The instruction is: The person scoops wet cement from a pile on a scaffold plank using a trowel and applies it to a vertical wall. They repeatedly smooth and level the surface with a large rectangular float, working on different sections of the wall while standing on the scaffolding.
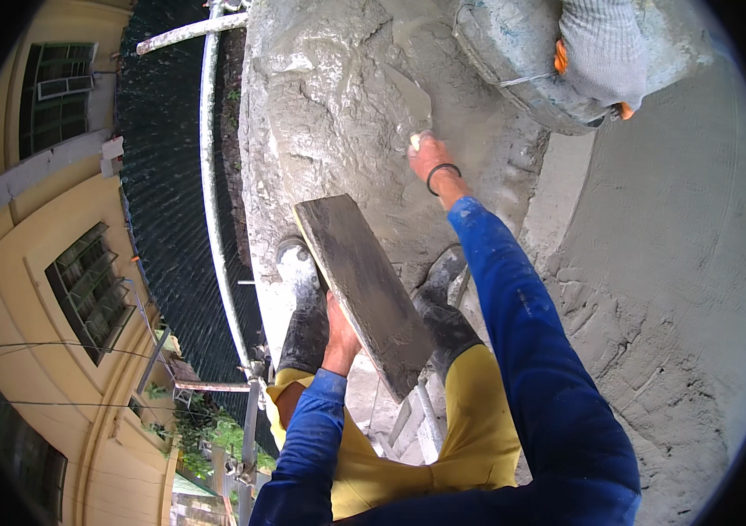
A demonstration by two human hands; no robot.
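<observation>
My right hand point(432, 159) is closed around the handle of a trowel, reaching forward over wet grey mortar point(329, 96). The trowel's blade point(408, 98) lies against the mortar and is coated with it, so its outline is only partly clear. Below my chest, my left hand point(341, 331) grips a long rectangular mortar board point(364, 285) by its left side. A dark smear covers the board's upper face; its underside and most of my left fingers are hidden.
At the upper right a co-worker's grey-and-orange gloved hand point(605, 53) touches a mortar-caked tub point(513, 53). My boots point(303, 280) stand close behind the mortar. A scaffold pipe point(209, 158) and dark netting point(163, 131) border the left edge. Smoothed mortar point(671, 202) spreads to the right.
</observation>
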